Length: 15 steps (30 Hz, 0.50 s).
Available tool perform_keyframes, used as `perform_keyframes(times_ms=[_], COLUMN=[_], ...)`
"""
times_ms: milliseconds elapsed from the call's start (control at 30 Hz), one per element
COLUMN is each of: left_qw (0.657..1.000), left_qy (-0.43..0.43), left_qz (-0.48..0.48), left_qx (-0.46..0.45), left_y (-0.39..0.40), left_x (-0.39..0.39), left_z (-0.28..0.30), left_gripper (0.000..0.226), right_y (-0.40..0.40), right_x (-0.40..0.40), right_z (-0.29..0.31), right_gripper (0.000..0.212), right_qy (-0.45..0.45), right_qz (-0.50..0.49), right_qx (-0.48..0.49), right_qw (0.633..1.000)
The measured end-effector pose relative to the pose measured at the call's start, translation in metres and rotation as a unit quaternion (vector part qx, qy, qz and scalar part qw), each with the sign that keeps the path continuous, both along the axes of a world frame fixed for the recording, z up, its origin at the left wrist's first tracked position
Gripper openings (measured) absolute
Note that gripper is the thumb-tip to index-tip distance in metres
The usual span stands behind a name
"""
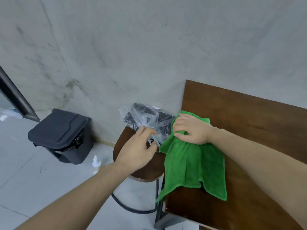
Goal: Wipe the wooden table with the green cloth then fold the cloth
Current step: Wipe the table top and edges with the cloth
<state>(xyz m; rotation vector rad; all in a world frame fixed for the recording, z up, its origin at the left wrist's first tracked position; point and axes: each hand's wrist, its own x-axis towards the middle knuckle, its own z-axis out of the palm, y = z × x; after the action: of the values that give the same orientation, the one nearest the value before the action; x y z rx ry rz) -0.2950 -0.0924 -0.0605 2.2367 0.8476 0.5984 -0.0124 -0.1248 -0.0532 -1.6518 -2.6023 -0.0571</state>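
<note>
The green cloth [192, 163] hangs bunched from my right hand [191, 128], which grips its upper part above the left edge of the dark wooden table [249, 130]. The cloth's lower part drapes onto the table and over its left edge. My left hand [141, 146] hovers over a round wooden stool [146, 171], just left of the cloth. Its fingers are loosely curled around a small pale object near the cloth's edge; what that object is I cannot tell.
A clear plastic bag [146, 118] with dark contents lies on the stool against the grey wall. A dark lidded bin [61, 135] stands on the tiled floor at left. A small white bottle [96, 163] sits on the floor by the stool.
</note>
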Motion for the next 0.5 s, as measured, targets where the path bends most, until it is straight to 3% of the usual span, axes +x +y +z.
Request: perform_keyframes(times_ms=[500], left_qw=[0.990], left_qy=[-0.033], left_qz=[0.087], left_qx=[-0.108], left_y=[0.118], left_x=[0.157], left_z=[0.002], left_gripper=[0.021], right_y=[0.201], right_x=[0.187], right_z=[0.009], right_gripper=[0.056], right_qy=[-0.044], right_qz=[-0.096], right_qx=[-0.018], right_qw=[0.994])
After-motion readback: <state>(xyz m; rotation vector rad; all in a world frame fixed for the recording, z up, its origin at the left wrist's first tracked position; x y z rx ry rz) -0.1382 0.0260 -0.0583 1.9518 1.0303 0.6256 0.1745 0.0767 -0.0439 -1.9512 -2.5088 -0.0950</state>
